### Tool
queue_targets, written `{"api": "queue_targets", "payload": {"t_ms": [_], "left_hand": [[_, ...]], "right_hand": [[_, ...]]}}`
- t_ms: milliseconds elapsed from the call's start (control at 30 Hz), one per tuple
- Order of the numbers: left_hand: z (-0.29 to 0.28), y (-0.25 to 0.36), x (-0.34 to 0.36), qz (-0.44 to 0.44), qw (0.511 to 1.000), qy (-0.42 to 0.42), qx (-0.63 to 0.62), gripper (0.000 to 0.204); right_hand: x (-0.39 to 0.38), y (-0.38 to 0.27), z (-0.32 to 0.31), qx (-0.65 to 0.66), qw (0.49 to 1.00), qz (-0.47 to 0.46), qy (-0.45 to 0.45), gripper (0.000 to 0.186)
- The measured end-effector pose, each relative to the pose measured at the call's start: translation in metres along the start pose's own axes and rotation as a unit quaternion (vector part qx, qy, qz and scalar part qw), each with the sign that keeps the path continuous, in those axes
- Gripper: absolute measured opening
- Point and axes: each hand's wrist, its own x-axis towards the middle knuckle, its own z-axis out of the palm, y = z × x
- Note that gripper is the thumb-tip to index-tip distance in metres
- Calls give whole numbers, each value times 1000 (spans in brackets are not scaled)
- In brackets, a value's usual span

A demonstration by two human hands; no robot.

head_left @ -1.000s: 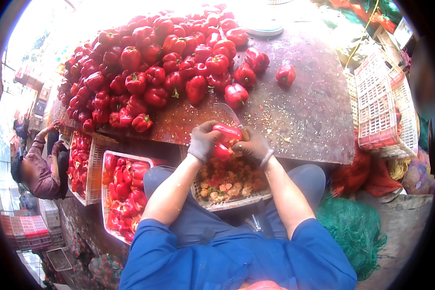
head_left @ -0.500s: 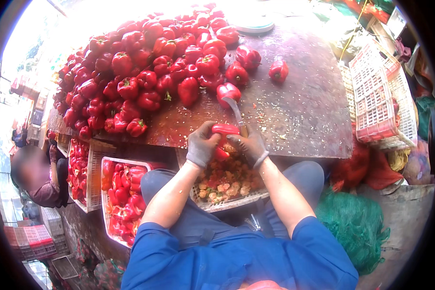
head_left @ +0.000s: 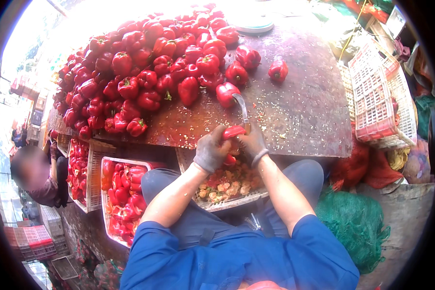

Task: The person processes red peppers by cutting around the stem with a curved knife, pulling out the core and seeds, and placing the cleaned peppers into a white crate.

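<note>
Between my gloved hands, above the table's near edge, is a cut piece of red bell pepper [head_left: 234, 132]. My left hand [head_left: 211, 149] is closed on the pepper from the left. In my right hand [head_left: 253, 143] is a knife [head_left: 241, 106] with a curved blade, its tip pointing up and away, and those fingers also touch the pepper. More red pepper shows just below, between the hands. Under them, between my knees, a crate [head_left: 212, 208] holds pale pepper cores and red scraps. A whole red pepper [head_left: 225, 94] lies beside the blade's tip.
A large heap of red peppers [head_left: 145, 72] covers the left of the table [head_left: 304, 111], which is strewn with seeds. At my left stands a crate of cut peppers [head_left: 125, 198]. A person [head_left: 34, 176] sits farther left. Stacked crates [head_left: 379, 92] and a green net sack [head_left: 353, 224] are at right.
My left hand has shifted right and turned, and the pepper piece has moved right and tilted. The knife's blade has moved slightly right.
</note>
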Motion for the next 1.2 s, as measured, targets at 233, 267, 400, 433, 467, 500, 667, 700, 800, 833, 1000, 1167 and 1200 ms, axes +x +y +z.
{"api": "queue_targets", "payload": {"t_ms": [233,267,400,433,467,500,667,700,800,833,1000,1167,1200], "left_hand": [[7,-28,5,-32,998,29,-39,37],[7,-29,5,-38,998,30,-43,37],[7,-24,7,-33,998,25,-55,37],[7,-23,6,-23,998,26,-52,37],[6,-21,6,-12,998,26,-48,37],[6,-20,5,-3,999,18,-36,38],[-1,-16,3,-2,999,-44,-10,40],[1,-13,2,15,999,-36,7,39],[9,-10,2,23,1000,-7,-6,37],[10,-17,5,-3,999,7,-52,37],[9,-27,8,-38,993,42,-99,36],[-2,-24,13,-61,995,58,-44,39],[-5,-21,13,-79,995,44,-40,41]], "right_hand": [[-5,-25,-10,14,991,95,-92,44],[-8,-28,-8,41,991,86,-94,42],[-11,-28,-6,134,984,63,-98,35],[-11,-25,-6,153,981,61,-101,33],[-9,-22,-6,146,982,57,-103,33],[-8,-19,-5,139,983,53,-107,32],[-12,-28,-2,106,985,92,-103,30],[-13,-33,-1,67,989,102,-86,29],[-13,-27,1,50,995,64,-55,25],[-12,-25,1,61,996,39,-49,24],[-6,-43,-12,-134,990,12,-49,24],[-6,-30,-14,2,997,34,-73,24],[-5,-30,-13,34,995,36,-88,23]]}}
